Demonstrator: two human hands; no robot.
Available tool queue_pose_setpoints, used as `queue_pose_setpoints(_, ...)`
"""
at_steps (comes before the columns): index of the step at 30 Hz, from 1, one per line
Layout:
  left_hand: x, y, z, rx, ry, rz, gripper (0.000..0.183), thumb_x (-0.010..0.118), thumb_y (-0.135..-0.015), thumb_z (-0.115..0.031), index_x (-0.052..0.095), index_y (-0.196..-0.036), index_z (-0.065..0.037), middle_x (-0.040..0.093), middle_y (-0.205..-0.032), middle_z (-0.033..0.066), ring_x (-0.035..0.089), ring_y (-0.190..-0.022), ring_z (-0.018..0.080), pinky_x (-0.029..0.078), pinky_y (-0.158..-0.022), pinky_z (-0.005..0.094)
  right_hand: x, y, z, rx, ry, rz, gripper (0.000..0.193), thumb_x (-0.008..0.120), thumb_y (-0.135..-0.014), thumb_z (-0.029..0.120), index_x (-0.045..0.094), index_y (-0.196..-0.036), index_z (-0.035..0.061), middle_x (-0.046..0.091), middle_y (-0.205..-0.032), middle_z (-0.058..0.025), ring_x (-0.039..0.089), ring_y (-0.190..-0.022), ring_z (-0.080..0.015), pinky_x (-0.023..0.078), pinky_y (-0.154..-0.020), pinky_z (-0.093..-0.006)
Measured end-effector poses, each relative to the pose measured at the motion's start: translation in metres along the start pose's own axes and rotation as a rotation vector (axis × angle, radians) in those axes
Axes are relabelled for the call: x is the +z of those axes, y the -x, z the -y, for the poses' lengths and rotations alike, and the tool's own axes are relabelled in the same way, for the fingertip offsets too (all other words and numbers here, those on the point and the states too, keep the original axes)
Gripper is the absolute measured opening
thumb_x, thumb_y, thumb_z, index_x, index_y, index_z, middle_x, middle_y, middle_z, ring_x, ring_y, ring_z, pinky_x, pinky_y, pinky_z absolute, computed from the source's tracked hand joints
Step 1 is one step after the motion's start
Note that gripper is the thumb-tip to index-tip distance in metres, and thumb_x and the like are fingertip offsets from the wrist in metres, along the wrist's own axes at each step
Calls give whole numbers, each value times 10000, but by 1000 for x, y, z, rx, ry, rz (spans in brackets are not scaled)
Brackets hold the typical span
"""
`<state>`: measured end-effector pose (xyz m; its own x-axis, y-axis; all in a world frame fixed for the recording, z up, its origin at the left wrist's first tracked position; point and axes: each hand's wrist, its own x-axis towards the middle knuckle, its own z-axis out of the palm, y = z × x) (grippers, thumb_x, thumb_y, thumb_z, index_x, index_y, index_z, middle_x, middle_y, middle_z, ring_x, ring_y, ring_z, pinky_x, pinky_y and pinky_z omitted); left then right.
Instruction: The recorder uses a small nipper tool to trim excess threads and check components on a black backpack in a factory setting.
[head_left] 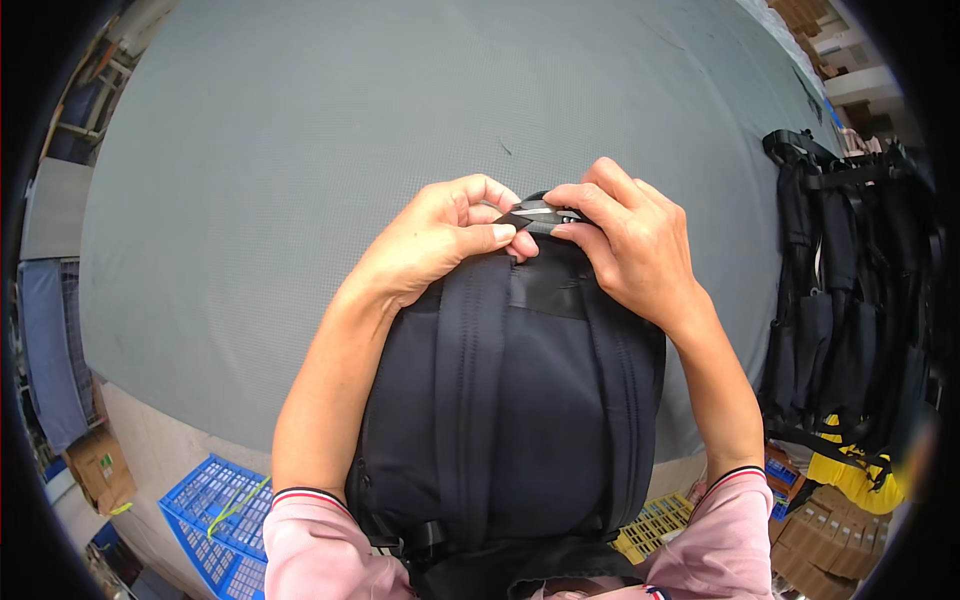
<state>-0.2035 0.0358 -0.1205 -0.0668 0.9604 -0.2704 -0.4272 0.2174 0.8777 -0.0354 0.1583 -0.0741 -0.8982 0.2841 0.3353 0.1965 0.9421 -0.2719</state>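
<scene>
Head view: two bare hands pinch a narrow dark piece at a backpack's top edge

Nearest, pink fabric sleeves [715, 545] with thin striped cuffs flank the lower end of the backpack [545, 420], which stands in front of the person at the near edge of the surface [300, 120]. The bag is dark navy, of smooth, matte cloth with rounded sides. Two long padded shoulder straps [468, 390] with stitched seams run down its facing panel, and between their upper ends sits a smooth, slightly shiny black patch [545, 296].

At the backpack's top edge, the left hand [445, 235] grips one end of the narrow dark piece [540, 214] between thumb and fingers; the right hand [632, 235] pinches its other end. A pale, glossy stripe runs along it; its exact kind is too small to tell.

Beyond the backpack, the surface spreads wide under grey, finely textured sheeting. Lower, left of the backpack, is a blue lattice plastic crate [213, 505]; to its lower right, a yellow slotted one [655, 527]. Farther right lie limp black strapped items [830, 300], and below them stacked brown cartons [828, 545].
</scene>
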Motion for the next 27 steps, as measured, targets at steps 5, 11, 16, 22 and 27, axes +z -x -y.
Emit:
queue_pose_setpoints(5,-2,3,-2,-34,14,-14,168,598,-852,-6,553,-1014,3,687,-894,138,657,-862,173,503,-831,266,4,3,-1,40,-10,-58,183,723,-697,79,648,-861,108,545,-783,-7,571,-625,-205,455,-549,-334)
queue_pose_setpoints(11,-4,2,-1,-18,18,-2,187,585,-843,24,563,-1028,14,688,-926,153,661,-878,173,515,-825,268,9,4,2,72,-104,-87,180,721,-703,81,656,-866,115,546,-770,-5,564,-600,-202,448,-533,-331)
queue_pose_setpoints(16,-3,2,-4,-58,52,-13,226,583,-835,45,556,-1059,22,685,-952,178,666,-891,185,520,-838,271,7,3,6,48,8,-161,182,725,-700,88,655,-866,114,542,-766,-5,542,-576,-191,422,-513,-315)
queue_pose_setpoints(22,-4,2,-4,-55,72,-20,298,591,-837,40,516,-1125,26,683,-950,192,668,-922,205,524,-845,283,2,3,20,-12,121,-46,262,734,-671,50,663,-921,86,559,-772,-22,565,-647,-207,464,-593,-306)
queue_pose_setpoints(27,-5,0,-2,-28,72,-20,393,602,-844,21,469,-1213,41,682,-950,199,669,-915,213,524,-847,285,25,6,9,224,-217,-146,132,680,-778,91,645,-905,88,565,-842,-27,551,-612,-156,420,-536,-278)
